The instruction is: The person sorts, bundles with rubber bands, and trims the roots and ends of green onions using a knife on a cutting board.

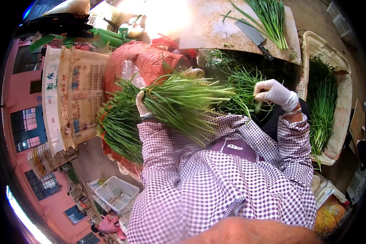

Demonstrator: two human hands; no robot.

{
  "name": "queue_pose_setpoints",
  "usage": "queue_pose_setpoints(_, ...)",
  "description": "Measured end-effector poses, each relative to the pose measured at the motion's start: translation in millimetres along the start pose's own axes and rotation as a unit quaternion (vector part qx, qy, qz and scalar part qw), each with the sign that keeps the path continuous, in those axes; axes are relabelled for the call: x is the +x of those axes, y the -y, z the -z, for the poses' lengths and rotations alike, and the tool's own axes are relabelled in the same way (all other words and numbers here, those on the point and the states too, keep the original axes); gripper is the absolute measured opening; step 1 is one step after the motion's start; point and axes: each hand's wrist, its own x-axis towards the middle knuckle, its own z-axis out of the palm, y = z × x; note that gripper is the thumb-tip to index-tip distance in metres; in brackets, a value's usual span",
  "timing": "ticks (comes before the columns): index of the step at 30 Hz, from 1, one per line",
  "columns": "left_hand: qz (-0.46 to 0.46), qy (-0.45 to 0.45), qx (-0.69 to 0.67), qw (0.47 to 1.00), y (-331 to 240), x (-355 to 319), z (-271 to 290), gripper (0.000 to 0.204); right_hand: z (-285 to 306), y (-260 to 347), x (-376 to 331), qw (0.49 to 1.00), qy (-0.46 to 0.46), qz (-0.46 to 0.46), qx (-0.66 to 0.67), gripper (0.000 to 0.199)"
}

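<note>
green stalks [179, 95] fan between crates [87, 95], near a stained board [215, 24].

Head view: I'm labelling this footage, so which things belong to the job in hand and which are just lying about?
Apparently in the job:
- green-stalk bunch, in the left hand
- loose stalks, near the pinched right hand

Apparently just lying about:
- knife, untouched on the board
- white basket, lower left
- stacked crates, left
</note>
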Motion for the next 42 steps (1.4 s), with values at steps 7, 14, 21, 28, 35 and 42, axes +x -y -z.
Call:
queue_pose_setpoints(7, -0.043, -0.034, 0.011, 0.998, -11.5, 8.4, 18.1, 0.030, 32.8, -90.3, 4.8, 0.830, -0.156, -0.308, -0.438, 0.014)
queue_pose_setpoints(14, -0.052, -0.008, -0.021, 0.998, -20.3, 18.2, 62.4, 0.036, -27.4, -28.0, 42.8, 0.947, -0.175, 0.122, -0.239, 0.023)
queue_pose_setpoints(21, -0.059, -0.009, -0.025, 0.998, -19.1, 9.1, 32.8, 0.032, -125.1, -28.2, 107.6, 0.982, -0.104, 0.140, 0.074, 0.047)
queue_pose_setpoints(28, -0.134, -0.017, -0.043, 0.990, -28.9, 6.3, 28.7, 0.022, -90.6, 10.6, 54.6, 0.984, -0.103, 0.136, -0.044, 0.016)
queue_pose_setpoints(35, -0.150, 0.004, -0.063, 0.987, -35.3, 20.9, 47.6, 0.019, -4.8, -26.9, -2.3, 0.975, -0.165, -0.145, -0.035, 0.015)
queue_pose_setpoints(42, -0.141, 0.016, -0.047, 0.989, -32.6, 16.7, 37.0, 0.021, -79.8, 45.6, 44.5, 0.910, -0.267, 0.217, -0.234, 0.018)
